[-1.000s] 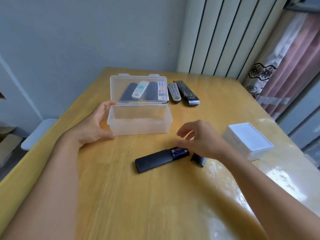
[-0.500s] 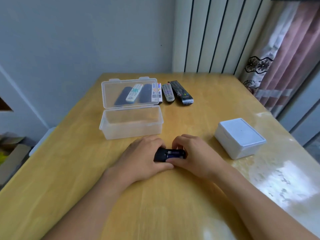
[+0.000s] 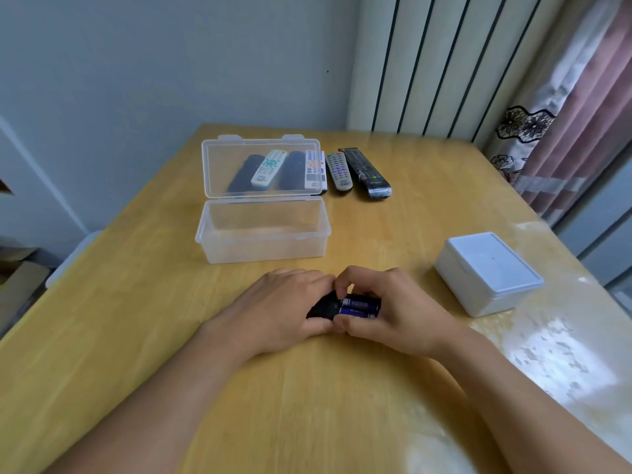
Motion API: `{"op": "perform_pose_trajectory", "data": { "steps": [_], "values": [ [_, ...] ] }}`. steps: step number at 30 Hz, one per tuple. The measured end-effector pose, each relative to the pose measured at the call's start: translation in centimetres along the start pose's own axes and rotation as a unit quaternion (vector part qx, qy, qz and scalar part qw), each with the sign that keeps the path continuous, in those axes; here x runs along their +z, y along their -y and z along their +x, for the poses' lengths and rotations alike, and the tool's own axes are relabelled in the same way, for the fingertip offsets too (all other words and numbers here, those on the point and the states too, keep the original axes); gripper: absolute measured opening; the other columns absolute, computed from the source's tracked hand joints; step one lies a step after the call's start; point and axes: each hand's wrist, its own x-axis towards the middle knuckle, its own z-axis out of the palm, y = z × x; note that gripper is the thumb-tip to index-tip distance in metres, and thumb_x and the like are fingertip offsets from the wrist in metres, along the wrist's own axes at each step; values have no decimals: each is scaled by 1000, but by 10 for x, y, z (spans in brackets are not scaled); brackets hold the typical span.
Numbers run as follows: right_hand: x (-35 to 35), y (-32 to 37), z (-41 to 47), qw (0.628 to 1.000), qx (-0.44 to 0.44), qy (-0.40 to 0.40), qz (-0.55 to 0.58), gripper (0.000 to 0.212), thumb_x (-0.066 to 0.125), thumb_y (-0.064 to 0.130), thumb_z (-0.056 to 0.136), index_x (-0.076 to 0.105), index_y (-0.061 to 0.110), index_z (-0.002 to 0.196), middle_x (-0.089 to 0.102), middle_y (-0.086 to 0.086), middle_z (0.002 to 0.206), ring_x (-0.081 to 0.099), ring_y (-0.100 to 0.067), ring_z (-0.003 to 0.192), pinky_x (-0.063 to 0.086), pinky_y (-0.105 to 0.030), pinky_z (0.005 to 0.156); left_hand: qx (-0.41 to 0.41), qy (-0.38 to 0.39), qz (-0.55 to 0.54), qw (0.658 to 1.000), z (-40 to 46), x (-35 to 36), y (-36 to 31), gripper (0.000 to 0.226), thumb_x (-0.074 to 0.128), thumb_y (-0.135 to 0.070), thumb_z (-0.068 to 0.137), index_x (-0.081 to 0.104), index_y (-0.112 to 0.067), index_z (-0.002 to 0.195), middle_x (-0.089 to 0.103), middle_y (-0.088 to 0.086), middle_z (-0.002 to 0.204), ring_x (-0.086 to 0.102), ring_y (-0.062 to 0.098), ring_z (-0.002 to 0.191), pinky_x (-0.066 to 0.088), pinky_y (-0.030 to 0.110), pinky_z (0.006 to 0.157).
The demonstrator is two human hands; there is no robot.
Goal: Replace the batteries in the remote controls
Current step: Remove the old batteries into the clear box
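Remote: slim black plastic remote control (image 3: 323, 307), back up, lying on the wooden table (image 3: 136, 336) toward the near edge, centred between both hands.
Long axis: roughly left–right along the near edge, slightly skewed; battery end to the right.
Batteries: two dark blue cylindrical batteries (image 3: 359, 307) side by side in the uncovered bay, parallel to the long axis.
Left hand (image 3: 284, 313): wrapped over the body end, fingers curled round it, pinning it down.
Right hand (image 3: 386, 313): nearer the bay; thumb and fingers pinch around the battery end, one fingertip on the far battery's left end.
Step, judged: prying out the batteries; likely a lift by the right hand, left as brace.
Cover: not visible.
Clear plastic box (image 3: 263, 230): lid up, beyond the hands toward the far edge.
Other remotes (image 3: 338, 171): row behind the box, some seen through the lid.
White lidded box (image 3: 489, 271): closed, near the right edge, well apart from the right hand.
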Motion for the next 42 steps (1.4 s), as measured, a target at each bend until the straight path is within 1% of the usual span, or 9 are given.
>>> {"op": "perform_pose_trajectory", "data": {
  "steps": [5, 12, 18, 22, 27, 31, 35, 39, 42],
  "values": [
    [0, 9, -4, 998, -49, 26, 0, 15, 67, 35, 91, 53, 29, 92, 51, -2, 58, 40, -21, 53, 35, -32, 48, -17, -6, -10, 1000, -8, -5, -2, 25, 54, -66, 74, 50, -47, 88, 62, -18, 77, 56, 8, 72, 39, 24, 57],
    [13, 18, 3, 995, -73, 48, -38, 28, 63, 33, 88, 40, 23, 76, 39, -2, 56, 35, -22, 53, 28, -27, 49, -47, 20, -24, 998, -13, -6, -4, 36, 52, -73, 67, 45, -39, 61, 61, -12, 65, 58, 9, 63, 35, 20, 49],
    [15, 10, 7, 998, -62, 20, 23, 35, 53, 29, 103, 40, 29, 70, 38, 4, 57, 37, -19, 54, 27, -22, 52, -46, 4, -57, 997, -10, -6, 0, 35, 58, -82, 69, 56, -47, 75, 64, -17, 70, 60, 6, 70, 50, 30, 58],
    [9, 7, 5, 997, -52, 2, 60, 20, 65, 26, 95, 46, 26, 90, 53, 5, 69, 46, -18, 61, 38, -27, 54, -46, -24, -42, 998, -8, -7, 4, 48, 57, -83, 69, 61, -38, 84, 65, -14, 72, 60, 7, 70, 50, 34, 60],
    [-8, 0, -4, 988, -3, -103, 115, 35, 75, 18, 84, 55, 28, 112, 70, 5, 98, 66, -22, 82, 58, -41, 64, -100, -101, -62, 988, -11, -14, 1, 43, 61, -77, 72, 44, -37, 74, 53, -14, 66, 50, 5, 60, 34, 28, 50],
    [-9, 2, -2, 978, 14, -148, 146, 25, 67, 8, 92, 63, 25, 109, 72, 7, 103, 70, -22, 91, 60, -47, 72, -116, -41, -320, 939, -17, -6, -14, 31, 80, -48, 76, 55, -34, 86, 57, -12, 64, 61, 8, 49, 48, 31, 45],
    [-4, 8, -4, 954, 36, -230, 190, 30, 63, 9, 82, 62, 24, 109, 72, 5, 102, 70, -21, 99, 60, -44, 77, -159, -65, -418, 892, -12, 1, -27, 41, 91, -33, 71, 65, -39, 102, 64, -7, 65, 68, 24, 48, 53, 32, 43],
    [9, 19, -2, 963, 19, -248, 100, 27, 77, 17, 84, 64, 24, 107, 70, 15, 100, 68, -9, 102, 57, -19, 76, -125, -40, -525, 841, -9, 7, -34, 35, 75, -23, 93, 60, -36, 121, 71, 1, 78, 72, 29, 61, 60, 37, 54],
    [14, 19, 0, 958, 22, -278, 72, 23, 78, 17, 87, 67, 20, 107, 71, 16, 97, 68, -5, 100, 57, -19, 77, -110, -50, -562, 818, -10, 12, -40, 28, 56, -26, 101, 56, -36, 128, 64, 1, 79, 64, 24, 62, 57, 35, 54]
  ]
}}
